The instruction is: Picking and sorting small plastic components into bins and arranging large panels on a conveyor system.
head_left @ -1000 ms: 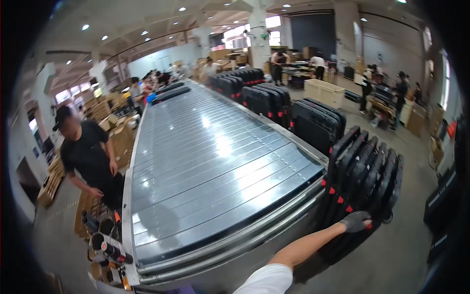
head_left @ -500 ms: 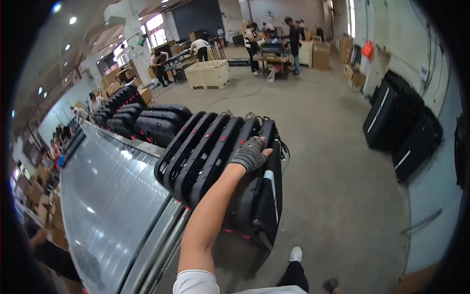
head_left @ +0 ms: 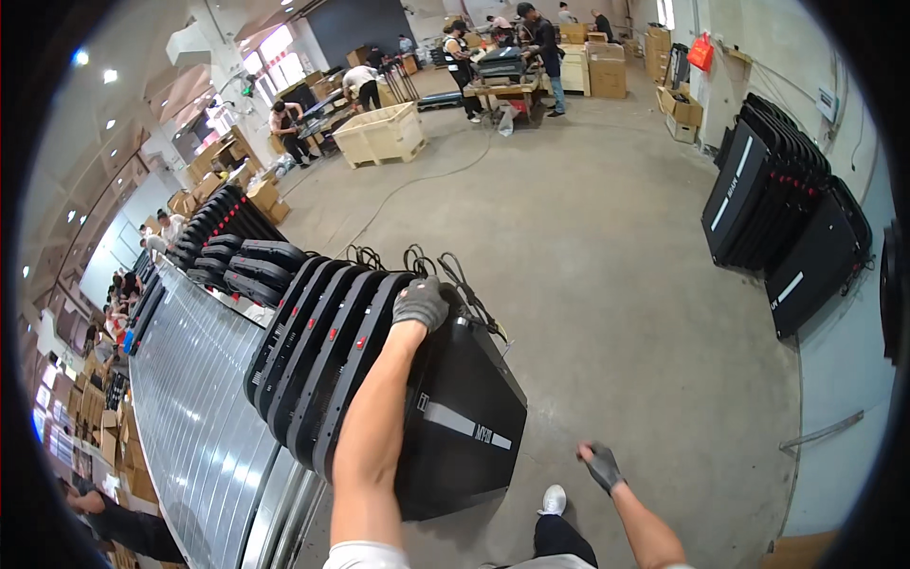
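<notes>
Black slab-shaped units that look like walking-pad treadmills (head_left: 318,365) stand on edge in a row, with red parts along their narrow sides. My left hand (head_left: 421,305), in a grey glove with bare fingertips, is closed over the top edge of the end of the row. The outermost treadmill (head_left: 460,417) shows its broad dark face with a light stripe, leaning at a slant. Black cables (head_left: 464,289) loop above the row by that hand. My right hand (head_left: 600,465), gloved too, hangs over the floor apart from the units, fingers loosely bent and holding nothing.
A metal roller conveyor (head_left: 194,379) runs along the left. More black units (head_left: 773,190) lean against the right wall. A wooden crate (head_left: 379,136) stands farther back, a cable (head_left: 379,213) crosses the floor, and several people work at far tables and along the left.
The outermost unit has turned so its broad face shows more. My left hand stays on the row's top edge. My right hand has come further into view, and the view has shifted.
</notes>
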`<state>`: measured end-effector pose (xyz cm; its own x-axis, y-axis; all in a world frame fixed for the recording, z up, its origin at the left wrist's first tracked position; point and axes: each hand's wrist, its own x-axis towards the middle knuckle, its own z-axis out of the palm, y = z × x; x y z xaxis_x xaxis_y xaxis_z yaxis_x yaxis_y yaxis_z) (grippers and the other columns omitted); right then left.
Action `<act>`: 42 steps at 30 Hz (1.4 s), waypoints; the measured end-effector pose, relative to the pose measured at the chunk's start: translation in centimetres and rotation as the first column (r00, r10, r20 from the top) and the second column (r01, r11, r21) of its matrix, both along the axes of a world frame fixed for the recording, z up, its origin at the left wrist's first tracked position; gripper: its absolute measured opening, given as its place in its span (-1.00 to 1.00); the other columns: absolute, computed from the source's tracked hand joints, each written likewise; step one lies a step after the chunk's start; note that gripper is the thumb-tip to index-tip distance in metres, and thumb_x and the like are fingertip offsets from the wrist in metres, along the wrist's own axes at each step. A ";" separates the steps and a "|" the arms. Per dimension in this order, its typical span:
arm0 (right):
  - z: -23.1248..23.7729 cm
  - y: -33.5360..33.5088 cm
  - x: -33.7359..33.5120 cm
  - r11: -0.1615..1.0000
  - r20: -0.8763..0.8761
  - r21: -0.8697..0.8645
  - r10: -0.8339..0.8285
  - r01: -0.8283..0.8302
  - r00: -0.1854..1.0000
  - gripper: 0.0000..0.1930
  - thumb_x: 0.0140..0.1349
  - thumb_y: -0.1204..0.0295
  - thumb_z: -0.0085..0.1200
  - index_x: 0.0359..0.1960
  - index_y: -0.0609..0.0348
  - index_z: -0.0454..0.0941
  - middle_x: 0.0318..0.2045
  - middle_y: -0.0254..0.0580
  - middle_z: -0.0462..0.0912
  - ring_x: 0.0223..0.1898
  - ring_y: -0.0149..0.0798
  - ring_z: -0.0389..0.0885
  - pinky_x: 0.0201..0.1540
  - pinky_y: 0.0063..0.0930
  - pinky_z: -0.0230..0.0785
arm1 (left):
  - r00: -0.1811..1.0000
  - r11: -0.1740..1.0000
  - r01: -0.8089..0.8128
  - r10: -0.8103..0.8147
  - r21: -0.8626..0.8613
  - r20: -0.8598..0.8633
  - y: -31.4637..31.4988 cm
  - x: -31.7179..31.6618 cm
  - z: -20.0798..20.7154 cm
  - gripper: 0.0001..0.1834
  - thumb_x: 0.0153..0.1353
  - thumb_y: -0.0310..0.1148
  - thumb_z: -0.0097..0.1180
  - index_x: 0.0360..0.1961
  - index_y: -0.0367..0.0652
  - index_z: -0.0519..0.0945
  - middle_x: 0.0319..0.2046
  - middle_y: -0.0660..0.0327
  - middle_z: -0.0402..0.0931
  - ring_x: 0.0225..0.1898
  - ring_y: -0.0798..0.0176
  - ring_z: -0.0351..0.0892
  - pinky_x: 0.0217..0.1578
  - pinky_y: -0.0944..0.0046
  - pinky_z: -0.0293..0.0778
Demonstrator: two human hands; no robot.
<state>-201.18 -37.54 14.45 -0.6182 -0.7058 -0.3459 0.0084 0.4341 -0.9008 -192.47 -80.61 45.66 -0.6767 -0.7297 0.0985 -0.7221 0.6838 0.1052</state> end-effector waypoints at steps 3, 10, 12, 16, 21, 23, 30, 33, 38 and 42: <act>6.1 -8.5 -2.2 0.975 -0.338 -0.223 -0.057 -0.021 0.940 -0.58 0.20 0.26 0.05 0.01 0.28 0.44 -0.02 0.04 0.54 0.04 -0.09 0.51 0.08 -0.31 0.33 | 1.000 0.999 0.030 -0.030 -0.037 -0.007 6.8 2.9 2.6 -0.47 0.02 -0.35 0.10 0.10 -0.09 0.44 -0.11 -0.14 0.50 -0.06 -0.15 0.53 -0.02 0.01 0.45; 19.7 -18.8 -0.7 0.901 -0.482 -0.283 0.164 -0.330 0.861 -0.45 0.17 0.08 0.09 0.06 0.26 0.39 -0.08 0.11 0.53 0.01 -0.01 0.48 0.09 -0.30 0.28 | 0.978 0.988 0.147 -0.138 0.043 -0.159 21.2 12.8 6.5 -0.36 -0.07 -0.51 0.07 0.16 -0.11 0.35 -0.11 -0.11 0.43 -0.23 -0.19 0.56 -0.18 -0.02 0.51; 21.2 -17.0 2.8 0.829 -0.237 -0.202 0.476 -0.522 0.847 -0.47 0.17 0.05 0.09 -0.03 0.26 0.46 -0.20 0.10 0.58 -0.11 -0.03 0.54 -0.01 -0.31 0.34 | 0.981 0.992 0.117 -0.108 0.051 -0.163 23.7 17.1 6.8 -0.33 -0.10 -0.55 0.06 0.17 -0.11 0.33 -0.13 -0.10 0.43 -0.28 -0.20 0.56 -0.22 -0.02 0.51; 21.4 -8.8 11.8 0.889 -0.493 -0.266 0.206 -0.372 0.845 -0.62 0.22 0.12 0.05 -0.24 0.25 0.47 -0.48 -0.04 0.55 -0.35 -0.11 0.55 -0.22 -0.31 0.37 | 0.969 0.994 0.105 -0.106 -0.015 -0.222 27.5 26.0 6.8 -0.29 -0.13 -0.57 0.05 0.18 -0.14 0.32 -0.20 -0.11 0.42 -0.38 -0.15 0.56 -0.36 -0.02 0.51; 15.1 -1.6 27.3 0.827 0.014 -0.512 0.278 -0.232 0.960 -0.71 0.37 0.21 -0.11 -0.17 0.20 0.47 -0.27 -0.18 0.58 -0.23 -0.28 0.53 -0.10 -0.43 0.35 | 0.935 0.999 0.029 -0.015 0.034 -0.354 32.8 36.2 5.5 -0.25 -0.19 -0.59 0.03 0.18 -0.12 0.32 -0.16 -0.10 0.44 -0.31 -0.17 0.55 -0.28 -0.02 0.48; 13.6 1.2 32.8 0.848 0.313 -0.484 0.399 -0.216 0.862 -0.67 0.40 0.17 -0.16 -0.11 0.20 0.48 -0.20 -0.24 0.58 -0.16 -0.37 0.49 -0.04 -0.47 0.31 | 0.929 0.999 -0.005 0.020 0.040 -0.369 35.1 40.4 4.7 -0.26 -0.21 -0.58 0.03 0.16 -0.13 0.33 -0.18 -0.09 0.45 -0.31 -0.16 0.54 -0.28 -0.01 0.47; 6.9 3.1 37.3 0.940 0.482 -0.174 0.342 -0.294 0.807 -0.46 0.06 0.22 0.25 0.02 0.25 0.40 -0.11 -0.17 0.51 -0.05 -0.27 0.44 0.05 -0.44 0.28 | 0.927 0.967 -0.252 0.252 0.036 -0.277 40.4 55.1 0.8 -0.53 -0.25 -0.55 0.11 -0.17 -0.17 0.44 -0.37 0.00 0.49 -0.34 -0.15 0.53 -0.34 -0.01 0.42; -3.6 2.2 30.4 0.935 -0.483 -0.078 0.269 -0.346 0.833 -0.25 -0.24 0.43 0.29 0.11 0.18 0.29 0.07 0.05 0.36 0.12 0.03 0.35 0.17 -0.26 0.25 | 0.929 0.951 -0.303 0.307 0.052 -0.208 41.1 59.4 -0.9 -0.59 -0.24 -0.53 0.14 -0.23 -0.17 0.45 -0.40 0.00 0.48 -0.37 -0.14 0.52 -0.36 -0.01 0.41; -3.8 -4.4 27.3 0.664 -0.785 0.349 0.592 -0.661 0.181 -0.28 -0.11 0.36 0.19 0.19 0.09 0.25 0.23 0.08 0.26 0.23 0.09 0.27 0.21 -0.15 0.22 | 0.902 0.902 -0.430 0.431 0.030 -0.039 44.0 69.4 -4.4 -0.65 -0.21 -0.54 0.14 -0.28 -0.19 0.48 -0.36 -0.01 0.51 -0.33 -0.10 0.54 -0.32 0.01 0.44; -10.4 -7.1 23.8 0.340 -0.615 0.526 0.785 -0.780 -0.073 -0.42 0.00 0.29 0.11 0.11 0.21 0.35 0.11 0.09 0.43 0.19 0.07 0.33 0.25 -0.08 0.13 | 0.931 0.932 -0.360 0.362 -0.051 0.049 43.5 72.8 -7.8 -0.65 -0.15 -0.55 0.09 -0.23 -0.18 0.52 -0.32 0.01 0.52 -0.26 -0.05 0.54 -0.27 0.03 0.44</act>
